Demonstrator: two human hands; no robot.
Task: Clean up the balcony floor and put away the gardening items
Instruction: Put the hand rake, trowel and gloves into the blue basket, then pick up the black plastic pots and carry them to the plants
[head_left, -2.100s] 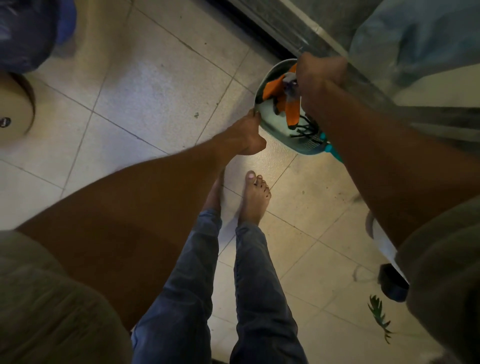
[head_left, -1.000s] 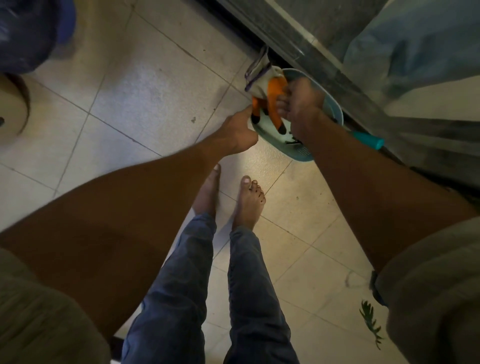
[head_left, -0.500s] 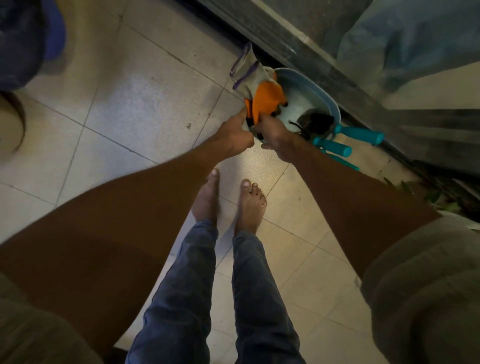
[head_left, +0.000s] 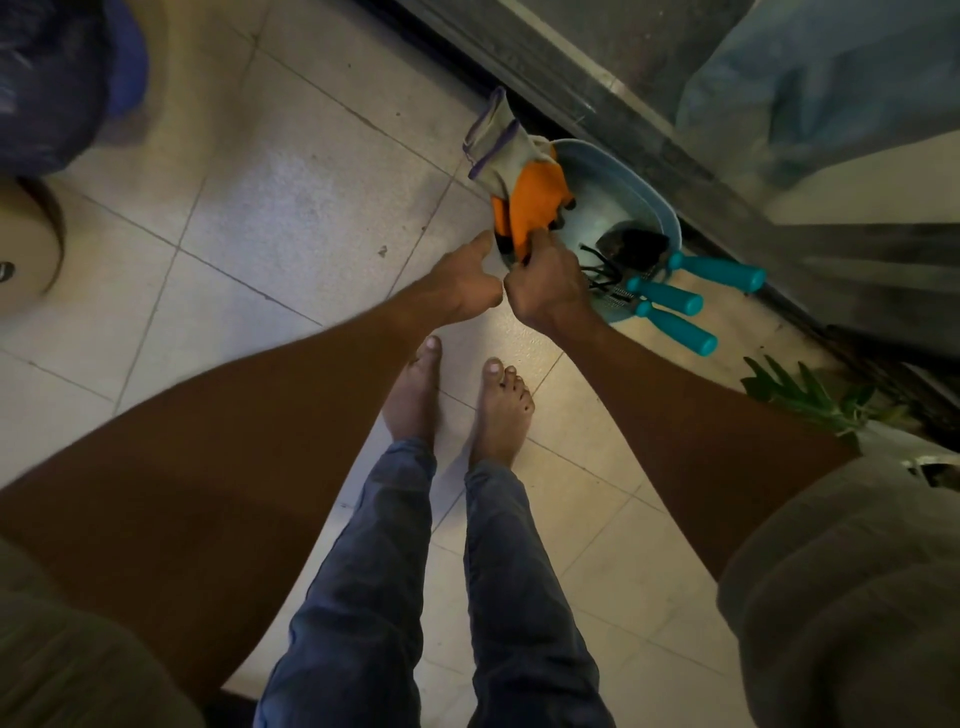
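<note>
The tiled balcony floor (head_left: 291, 208) runs up to a metal door track (head_left: 597, 109), and against that track sits a pale blue oval basin (head_left: 649, 202) holding hand tools. Three teal tool handles (head_left: 670, 296) project over the basin's near rim, their dark metal heads (head_left: 628, 244) lying inside. Your right hand (head_left: 550, 291) has its grip pinched on the finger ends of the orange-and-grey gardening gloves (head_left: 524, 187), which stand up over the basin's left edge with the cuffs uppermost and outside the rim. Your left hand (head_left: 457, 291) is at the basin's near-left edge with the thumb extended; whether its grip is on the rim or on nothing cannot be determined from this view. The step in hand appears to be stowing the gloves with the tools. To do it well, steady the basin with your left hand, fold the cuffs down so the gloves lie flat inside the basin, not draped over the rim, and keep them clear of the tool heads. Green leaves (head_left: 810, 395) lie at the right near the track; note them for later collection.
</note>
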